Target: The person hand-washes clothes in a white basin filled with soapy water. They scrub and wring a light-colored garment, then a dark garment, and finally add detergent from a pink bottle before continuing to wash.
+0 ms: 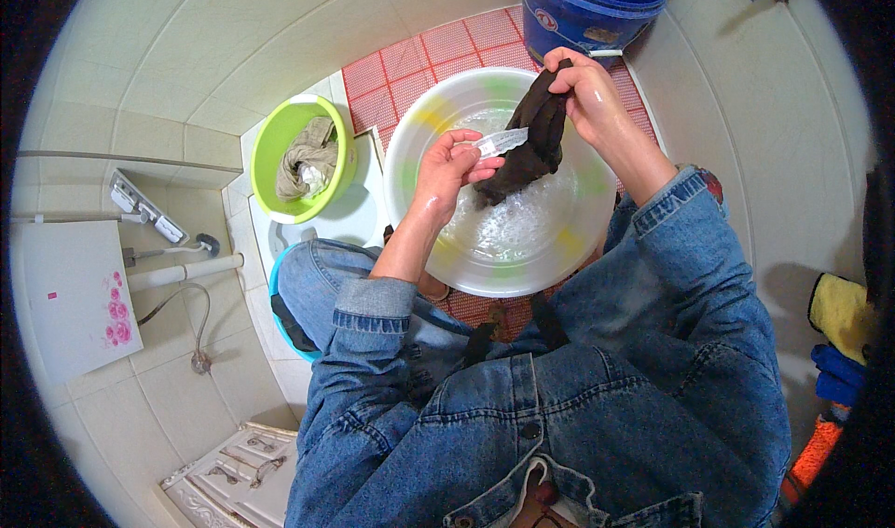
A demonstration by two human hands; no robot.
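A dark brown garment (535,140) hangs bunched over a large translucent plastic basin (412,248), its lower end close to the water (503,227). My right hand (584,91) pinches the garment's upper end above the basin's far right rim. Between the thumb and fingers of my left hand (454,164) is a white care label (505,142) that bears print and joins the dark cloth. Both wrists look wet. Whether the garment's lowest part touches the water is hard to tell.
Left of the basin, a lime-green tub (262,171) holds beige cloth (304,161). A blue bucket (587,18) stands at the far right on red matting (447,42). A turquoise basin (280,325) sits by my left knee. Towels (842,318) hang at right.
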